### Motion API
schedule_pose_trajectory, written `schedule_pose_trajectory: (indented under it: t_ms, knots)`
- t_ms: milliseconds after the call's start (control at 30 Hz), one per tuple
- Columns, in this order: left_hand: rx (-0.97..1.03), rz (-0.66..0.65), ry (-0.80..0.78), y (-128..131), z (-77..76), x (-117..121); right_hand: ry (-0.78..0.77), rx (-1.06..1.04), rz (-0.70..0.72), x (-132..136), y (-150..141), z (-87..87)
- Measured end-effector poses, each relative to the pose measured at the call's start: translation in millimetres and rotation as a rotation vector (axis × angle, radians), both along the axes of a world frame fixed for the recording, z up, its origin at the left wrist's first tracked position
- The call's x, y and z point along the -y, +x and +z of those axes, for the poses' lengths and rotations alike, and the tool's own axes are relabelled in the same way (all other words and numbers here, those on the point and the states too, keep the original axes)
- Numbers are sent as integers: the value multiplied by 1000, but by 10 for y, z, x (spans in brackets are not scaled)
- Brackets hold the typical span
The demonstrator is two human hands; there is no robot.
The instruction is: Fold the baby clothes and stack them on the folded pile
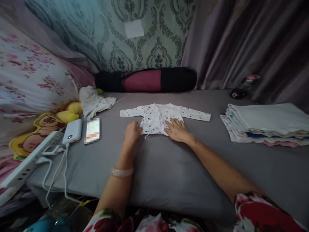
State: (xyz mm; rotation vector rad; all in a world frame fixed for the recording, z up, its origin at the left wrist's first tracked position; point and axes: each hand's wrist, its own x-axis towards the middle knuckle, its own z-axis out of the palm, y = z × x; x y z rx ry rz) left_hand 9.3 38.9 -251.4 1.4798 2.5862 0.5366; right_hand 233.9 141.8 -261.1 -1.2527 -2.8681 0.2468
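Shirt (151, 120): flat on the gray sheet (169, 170), long axis left-right before you
Your right hand (177, 130): spread open atop it
Your left hand (132, 131): curled at its near-left corner, pinch unclear

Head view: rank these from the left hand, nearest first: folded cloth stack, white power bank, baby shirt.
1. Baby shirt: right at the left hand, spread out flat.
2. White power bank: off to the left, cable attached.
3. Folded cloth stack: far right side, past the right hand.
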Motion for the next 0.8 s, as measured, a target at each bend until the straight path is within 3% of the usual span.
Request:
schedule_pose_trajectory:
  t_ms: [67,133,233,433,600,800]
  knots:
    - [-103,-91,111,144,25,-78,-27,-13,26,-135,-73,59]
    - [-154,-263,196,336,21,-194,-20,-51,23,-295,-185,91]
    - [-193,-468,165,616,-56,-355,-2,-70,-50,-516,-369,52]
    - [-227,-477,-86,771,-272,-393,-55,-41,-133,-806,-537,-135]
    - [-274,-468,-123,766,-279,-368,7,-52,-195,-969,-569,-197]
    - [-256,-466,-123,765,-284,-381,54,-66,-228,-989,-605,-206]
